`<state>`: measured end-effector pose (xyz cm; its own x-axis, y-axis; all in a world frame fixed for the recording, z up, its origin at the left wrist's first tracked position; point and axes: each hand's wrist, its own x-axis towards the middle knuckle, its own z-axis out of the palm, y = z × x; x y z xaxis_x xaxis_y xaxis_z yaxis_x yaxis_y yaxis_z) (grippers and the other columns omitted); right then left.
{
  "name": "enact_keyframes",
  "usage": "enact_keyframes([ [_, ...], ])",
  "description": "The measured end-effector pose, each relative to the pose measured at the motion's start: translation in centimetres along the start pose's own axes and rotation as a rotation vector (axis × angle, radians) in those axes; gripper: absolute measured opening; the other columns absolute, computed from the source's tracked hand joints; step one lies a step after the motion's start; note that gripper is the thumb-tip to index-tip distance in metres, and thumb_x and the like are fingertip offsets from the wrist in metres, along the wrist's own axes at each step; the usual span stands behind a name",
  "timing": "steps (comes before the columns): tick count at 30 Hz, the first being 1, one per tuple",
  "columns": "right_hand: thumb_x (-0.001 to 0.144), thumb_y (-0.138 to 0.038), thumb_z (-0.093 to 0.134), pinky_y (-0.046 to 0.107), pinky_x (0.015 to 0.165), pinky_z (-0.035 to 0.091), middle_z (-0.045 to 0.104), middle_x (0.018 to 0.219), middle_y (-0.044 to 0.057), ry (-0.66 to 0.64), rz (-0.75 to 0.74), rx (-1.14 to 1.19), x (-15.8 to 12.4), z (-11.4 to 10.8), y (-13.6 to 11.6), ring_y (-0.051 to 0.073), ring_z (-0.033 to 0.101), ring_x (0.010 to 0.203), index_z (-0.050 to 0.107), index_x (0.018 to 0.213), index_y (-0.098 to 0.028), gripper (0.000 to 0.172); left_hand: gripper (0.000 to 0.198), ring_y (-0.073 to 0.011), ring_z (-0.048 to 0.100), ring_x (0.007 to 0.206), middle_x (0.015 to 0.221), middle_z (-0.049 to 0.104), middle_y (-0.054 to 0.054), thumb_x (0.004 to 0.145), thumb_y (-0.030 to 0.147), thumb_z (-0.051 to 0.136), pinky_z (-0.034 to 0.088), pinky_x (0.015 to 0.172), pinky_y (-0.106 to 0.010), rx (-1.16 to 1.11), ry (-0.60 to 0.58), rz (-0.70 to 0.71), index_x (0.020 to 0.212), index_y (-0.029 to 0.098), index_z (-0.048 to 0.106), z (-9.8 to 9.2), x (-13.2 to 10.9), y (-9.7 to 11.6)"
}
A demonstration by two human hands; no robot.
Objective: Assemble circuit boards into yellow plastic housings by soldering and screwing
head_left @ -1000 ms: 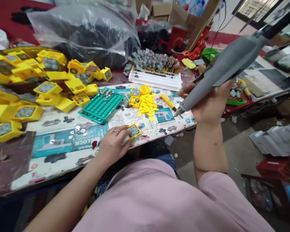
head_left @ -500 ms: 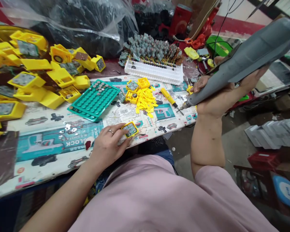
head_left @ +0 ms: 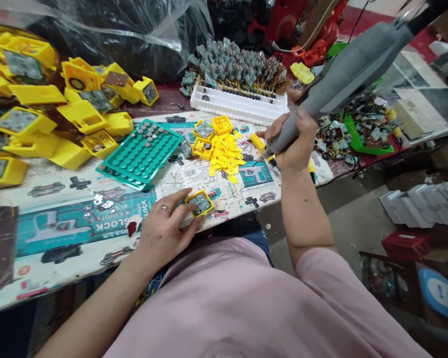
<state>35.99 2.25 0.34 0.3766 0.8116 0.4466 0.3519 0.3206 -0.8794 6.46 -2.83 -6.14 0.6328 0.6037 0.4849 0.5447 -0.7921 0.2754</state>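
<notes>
12 = straight ahead of you: the counter (head_left: 2,248) carries it all, w/ a heap of yellow casings (head_left: 37,144) at approx. 10. Gray power tool (head_left: 358,74) slants down at 1; your R grip (head_left: 294,141) is wrapped round its front end, fingers hiding most of the nose, so can't tell what the tip is near. Bring it steeper over any work before pressing, b/c at this slant the tip would prob. skid. White rack (head_left: 239,112) at 12: lift the tool over it, not thru its boards (head_left: 231,62). Teal tray (head_left: 142,159) at 11 looks OK there. Your L grip (head_left: 164,223) lightly pinches the board-filled yellow case (head_left: 200,203), fingers on its L side, thumb by its near edge. Pile of yellow bits (head_left: 224,154) at 12: don't let any slip under the case. The case is btw 11 & 12, face up by the counter's near edge; for best support, press it flat a bit farther in, thumb clear of the tip. Yellow-handled tool (head_left: 258,141) lies by your R fingers, can't tell if touching; watch the knock. Silver bits (head_left: 103,200) at 10 are loose, so mind your L sleeve-side swing.
</notes>
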Motion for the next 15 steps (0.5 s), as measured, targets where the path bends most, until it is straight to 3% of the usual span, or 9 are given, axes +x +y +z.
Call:
enact_keyframes([
  [3,0.081,-0.09,0.026,0.04,0.056,0.049,0.04,0.057,-0.003,0.122,-0.005,-0.046,0.8,1.7,0.7,0.019,0.052,0.048,0.045,0.14,-0.037,0.083,0.019,-0.0272,0.069,0.103,0.122,0.069,-0.015,0.087,0.025,0.067,0.056,0.085,-0.041,-0.029,-0.003,0.018,0.102,0.018,0.056,-0.1,0.3,0.2],
  [6,0.08,-0.091,0.032,0.038,0.055,0.048,0.04,0.056,-0.005,0.175,-0.014,-0.032,1.1,3.3,0.8,0.017,0.049,0.046,0.043,0.141,-0.034,0.085,0.018,-0.0245,0.07,0.095,0.114,0.072,-0.012,0.087,0.024,0.067,0.056,0.084,-0.04,-0.042,0.013,0.026,0.1,0.02,0.055,-0.1,0.5,0.2],
  [10,0.07,-0.093,0.047,0.034,0.05,0.045,0.04,0.053,-0.008,0.163,-0.04,0.058,1.1,4.5,0.8,0.013,0.042,0.043,0.051,0.129,-0.035,0.083,0.017,-0.0262,0.07,0.096,0.114,0.072,-0.014,0.087,0.024,0.067,0.055,0.084,-0.041,-0.054,0.02,0.037,0.099,0.018,0.055,0.0,0.5,0.1],
  [15,0.071,-0.086,0.056,0.033,0.045,0.041,0.048,0.054,-0.008,0.177,-0.053,0.102,1.6,4.9,1.6,0.012,0.043,0.041,0.058,0.106,-0.035,0.061,0.017,-0.0269,0.069,0.098,0.114,0.071,-0.015,0.087,0.021,0.066,0.056,0.084,-0.042,-0.071,-0.001,0.043,0.098,0.017,0.055,-0.2,0.5,0.0],
])
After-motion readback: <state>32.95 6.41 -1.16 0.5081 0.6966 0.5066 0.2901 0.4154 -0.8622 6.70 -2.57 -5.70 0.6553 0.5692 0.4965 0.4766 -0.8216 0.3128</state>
